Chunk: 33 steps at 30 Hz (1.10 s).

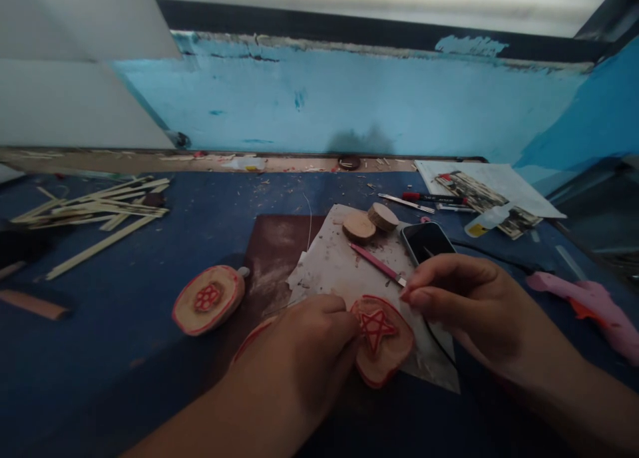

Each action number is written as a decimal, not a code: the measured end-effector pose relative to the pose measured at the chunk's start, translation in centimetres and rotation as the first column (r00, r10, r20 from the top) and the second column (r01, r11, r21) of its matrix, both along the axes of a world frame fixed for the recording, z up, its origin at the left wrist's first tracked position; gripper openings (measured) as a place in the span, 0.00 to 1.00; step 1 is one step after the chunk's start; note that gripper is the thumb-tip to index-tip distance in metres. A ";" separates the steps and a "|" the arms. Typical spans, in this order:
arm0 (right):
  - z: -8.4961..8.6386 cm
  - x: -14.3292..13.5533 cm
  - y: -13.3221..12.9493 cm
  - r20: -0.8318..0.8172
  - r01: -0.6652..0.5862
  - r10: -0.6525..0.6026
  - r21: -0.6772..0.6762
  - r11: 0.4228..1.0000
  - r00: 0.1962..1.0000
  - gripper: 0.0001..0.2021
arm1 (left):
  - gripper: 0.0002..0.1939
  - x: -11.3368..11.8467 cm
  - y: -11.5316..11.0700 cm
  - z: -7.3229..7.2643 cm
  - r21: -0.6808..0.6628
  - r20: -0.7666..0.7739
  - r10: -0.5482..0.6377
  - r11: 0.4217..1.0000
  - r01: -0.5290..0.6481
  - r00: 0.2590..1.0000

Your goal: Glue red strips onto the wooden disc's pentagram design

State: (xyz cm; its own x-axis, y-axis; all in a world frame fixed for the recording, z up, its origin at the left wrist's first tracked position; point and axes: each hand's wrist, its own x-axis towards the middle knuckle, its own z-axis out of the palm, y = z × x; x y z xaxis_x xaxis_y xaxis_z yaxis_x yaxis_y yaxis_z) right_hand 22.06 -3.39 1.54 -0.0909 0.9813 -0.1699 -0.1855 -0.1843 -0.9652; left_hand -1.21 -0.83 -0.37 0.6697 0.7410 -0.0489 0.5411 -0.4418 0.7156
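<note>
My left hand (312,335) is closed, pressing down on the wood disc (382,341) with the red star, which lies on the paper (339,265) on the worktop (124,298). My right hand (459,295) pinches a thin pink tool (377,263) near its tip. The disc looks hard and light, so I think it could slide; holding its edge seems best.

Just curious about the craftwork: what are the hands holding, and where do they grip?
The right hand pinches a thin pink tool at its near end. The left hand steadies the wooden slice with a red star by its left edge.
</note>
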 end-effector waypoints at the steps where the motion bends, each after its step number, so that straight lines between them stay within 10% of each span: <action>1: -0.1 0.1 0.0 0.002 0.006 -0.006 0.008 1.000 1.000 0.07 | 0.14 0.0 0.0 0.0 -0.005 0.008 0.003 1.000 -0.003 1.000; 33: 0.4 0.1 -0.2 0.013 -0.097 0.097 -0.029 0.995 0.995 0.04 | 0.13 -0.2 -0.4 0.2 -0.009 -0.009 0.015 1.000 -0.015 1.000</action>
State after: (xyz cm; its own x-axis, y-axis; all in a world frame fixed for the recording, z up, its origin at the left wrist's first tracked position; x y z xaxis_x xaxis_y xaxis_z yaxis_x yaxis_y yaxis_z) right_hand 22.16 -3.60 1.98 -0.1826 0.9627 -0.1997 -0.1519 -0.2283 -0.9617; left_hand -1.44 -1.22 -0.15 0.6581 0.7504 -0.0619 0.5542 -0.4270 0.7145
